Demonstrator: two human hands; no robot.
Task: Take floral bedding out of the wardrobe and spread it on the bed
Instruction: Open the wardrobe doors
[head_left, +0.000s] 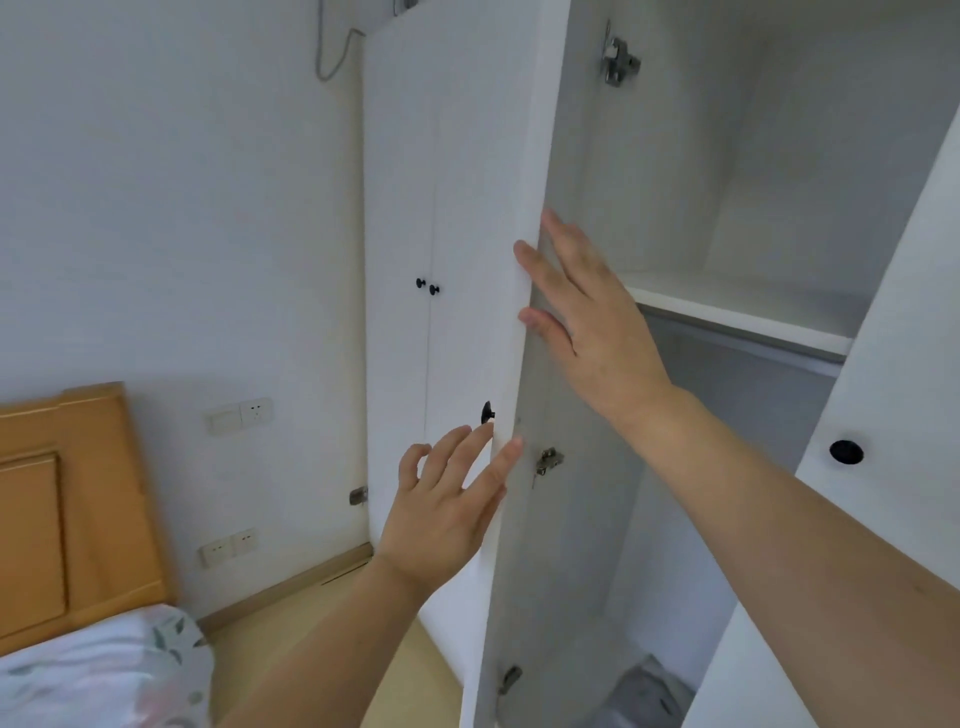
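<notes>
Both hands rest on the tall white wardrobe door (467, 208), which stands swung open with its free edge turned toward the camera. The right hand (587, 322) lies higher, fingers spread flat, fingertips on the door's front edge and the palm over its inner face. The left hand (447, 499) is lower, on the outer face, fingers loosely spread just below the small black round knob (487, 413); neither grip is closed on anything.

What matters for the next move is where the bedding lies from these hands. The open white wardrobe compartment (727, 182) is to the right of the door and farther in. Its upper bay and the white shelf board (737, 317) look bare. Low at the near right, on the compartment floor, a folded grey-white bundle (649, 691) shows only in part; whether it is the floral bedding cannot be told from here. If it is, it lies well below and to the right of both hands, and the right hand, already on the compartment side of the door, is the nearer one and would have to drop down past the shelf.

The bed with its orange wooden headboard (62, 509) lies at the near left, already carrying a white floral-printed cover (104, 670), so any load must travel leftward round the door.
</notes>
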